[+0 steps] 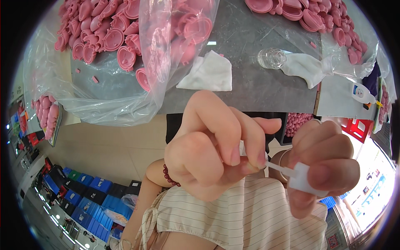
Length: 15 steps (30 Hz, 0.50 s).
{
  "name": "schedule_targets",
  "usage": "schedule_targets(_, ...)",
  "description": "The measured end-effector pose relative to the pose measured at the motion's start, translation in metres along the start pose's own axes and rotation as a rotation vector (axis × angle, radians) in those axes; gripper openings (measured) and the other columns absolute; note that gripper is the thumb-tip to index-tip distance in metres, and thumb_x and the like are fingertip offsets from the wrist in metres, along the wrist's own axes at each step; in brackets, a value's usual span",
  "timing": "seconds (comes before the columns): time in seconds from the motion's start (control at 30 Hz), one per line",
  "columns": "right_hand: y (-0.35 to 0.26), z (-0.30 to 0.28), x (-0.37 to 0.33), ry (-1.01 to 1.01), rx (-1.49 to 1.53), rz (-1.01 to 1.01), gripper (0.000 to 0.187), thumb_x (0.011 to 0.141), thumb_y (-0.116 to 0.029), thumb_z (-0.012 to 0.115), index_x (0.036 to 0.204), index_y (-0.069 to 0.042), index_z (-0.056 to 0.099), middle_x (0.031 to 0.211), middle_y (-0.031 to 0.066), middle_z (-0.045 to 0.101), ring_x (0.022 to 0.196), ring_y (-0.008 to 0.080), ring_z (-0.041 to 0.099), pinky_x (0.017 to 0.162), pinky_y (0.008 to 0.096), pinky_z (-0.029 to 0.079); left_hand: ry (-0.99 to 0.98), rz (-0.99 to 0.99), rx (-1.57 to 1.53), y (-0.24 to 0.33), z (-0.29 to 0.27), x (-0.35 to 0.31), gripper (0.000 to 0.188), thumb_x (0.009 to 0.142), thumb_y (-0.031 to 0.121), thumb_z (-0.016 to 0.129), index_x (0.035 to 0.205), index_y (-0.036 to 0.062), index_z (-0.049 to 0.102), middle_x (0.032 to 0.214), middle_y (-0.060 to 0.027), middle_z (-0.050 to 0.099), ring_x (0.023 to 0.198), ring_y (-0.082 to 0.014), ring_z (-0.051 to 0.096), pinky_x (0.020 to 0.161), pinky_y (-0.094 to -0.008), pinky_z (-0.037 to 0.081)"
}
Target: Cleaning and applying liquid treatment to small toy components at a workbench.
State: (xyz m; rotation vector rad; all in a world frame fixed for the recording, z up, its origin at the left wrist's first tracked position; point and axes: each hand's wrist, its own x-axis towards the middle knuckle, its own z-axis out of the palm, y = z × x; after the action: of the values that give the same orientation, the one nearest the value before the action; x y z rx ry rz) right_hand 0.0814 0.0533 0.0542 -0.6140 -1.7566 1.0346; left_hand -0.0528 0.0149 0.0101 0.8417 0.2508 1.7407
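My left hand [212, 150] is raised in front of my body, its thumb and fingertips pinched together. In my right hand [327, 164] is a white brush cap [301, 179], gripped between thumb and fingers. The cap's thin pale stem [278, 167] points left, and its end meets my left fingertips. Those fingertips hide the stem's tip and anything small between them. Beyond my hands, a white cloth [210, 73] lies near the table's front edge. A clear glass jar [271, 58] stands farther right, beside another white cloth [302, 68].
Pink moulded parts [112, 39] pile up in a clear plastic bag [121, 109] on the grey table [246, 96] at left. More pink parts [312, 18] lie far right, near a white squeeze bottle [362, 93]. Blue bins [96, 208] stand at lower left; a red stool [357, 129] is at right.
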Motion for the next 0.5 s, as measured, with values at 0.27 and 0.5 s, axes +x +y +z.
schedule_targets(0.27,0.001,-0.004,0.002,-0.044,0.014,-0.015,0.025,0.068,-0.016,0.064,0.085,-0.006,0.049,0.067,0.0035,0.044,0.055,0.0128,0.040,0.044,0.0242,0.029,-0.088,0.062,0.133,-0.002,-0.004,-0.002,0.036,0.061,-0.023,0.049,0.063,0.0091,0.035,0.089,-0.0065,0.032,0.075,-0.0205,0.047,0.100,-0.0488,0.025)
schedule_targets(0.5,0.000,-0.002,0.000,-0.098,-0.026,-0.006,0.024,0.068,-0.015,0.063,0.086,-0.006,0.050,0.066,0.0034,0.044,0.054,0.0133,0.039,0.044,0.0238,0.028,-0.098,0.096,0.207,-0.003,-0.007,-0.005,0.036,0.061,-0.021,0.053,0.064,0.0099,0.034,0.088,-0.0059,0.032,0.073,-0.0199,0.046,0.099,-0.0490,0.025)
